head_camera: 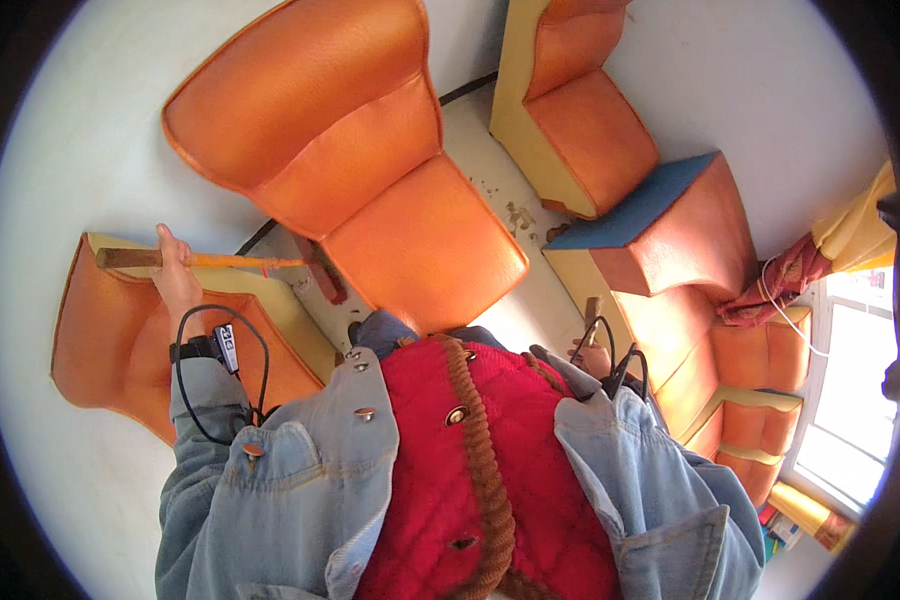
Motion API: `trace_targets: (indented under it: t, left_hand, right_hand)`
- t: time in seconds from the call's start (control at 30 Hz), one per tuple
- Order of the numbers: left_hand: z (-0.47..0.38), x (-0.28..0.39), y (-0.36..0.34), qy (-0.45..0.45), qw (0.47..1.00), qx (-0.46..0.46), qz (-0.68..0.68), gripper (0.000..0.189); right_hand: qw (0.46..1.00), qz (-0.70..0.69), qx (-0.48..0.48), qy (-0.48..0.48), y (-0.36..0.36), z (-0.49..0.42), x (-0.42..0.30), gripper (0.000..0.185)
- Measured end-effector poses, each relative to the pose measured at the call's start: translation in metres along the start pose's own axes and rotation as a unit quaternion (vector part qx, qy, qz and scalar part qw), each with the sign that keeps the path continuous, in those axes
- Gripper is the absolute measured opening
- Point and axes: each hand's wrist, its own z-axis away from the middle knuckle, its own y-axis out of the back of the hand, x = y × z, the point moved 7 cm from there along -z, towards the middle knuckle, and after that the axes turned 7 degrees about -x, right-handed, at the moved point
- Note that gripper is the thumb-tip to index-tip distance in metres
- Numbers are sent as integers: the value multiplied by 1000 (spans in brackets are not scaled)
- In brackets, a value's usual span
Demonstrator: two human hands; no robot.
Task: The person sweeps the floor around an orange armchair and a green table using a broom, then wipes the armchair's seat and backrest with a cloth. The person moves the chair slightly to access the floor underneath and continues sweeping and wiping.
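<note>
My left hand (176, 276) is closed around a long handle (232, 260), with its thumb sticking up. The handle is brown and thick at the left end, and its orange shaft runs towards the floor beside an orange armless chair (420, 240). What is fixed at the far end cannot be made out. Low at my right side, my right hand (594, 358) grips a wooden stick (592, 311); my jacket cuff and black cables partly cover that hand. The orange chair stands right in front of my legs. Brown debris (521, 216) lies on the pale floor (506, 184) beyond it.
Another orange seat (195, 337) is at my left by the white wall (105, 165). Further orange seats (592, 135) and a blue-topped corner unit (645, 199) line the right side. A tied curtain (780, 277) hangs by the bright window (847, 375).
</note>
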Motion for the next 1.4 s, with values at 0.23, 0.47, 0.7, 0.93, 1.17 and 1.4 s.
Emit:
trace_targets:
  t: [0.23,0.47,0.7,0.93,1.17,1.4]
  left_hand:
    - [14,11,17,21,996,60,-56,35]
    - [-7,-51,77,39,983,18,-180,20]
    - [16,-31,36,97,961,-232,-114,33]
    - [32,-10,-11,89,948,-265,-149,45]
    - [19,-40,4,94,940,-309,-111,41]
    - [16,-49,29,100,957,-241,-126,37]
  right_hand:
    - [998,32,44,6,-11,-23,-41,17]
    - [995,82,32,36,-61,-11,-50,28]
    - [854,280,420,124,10,113,37,40]
    - [756,183,625,68,49,294,212,37]
    - [614,626,364,-313,85,331,387,21]
    - [696,500,359,-370,105,299,384,27]
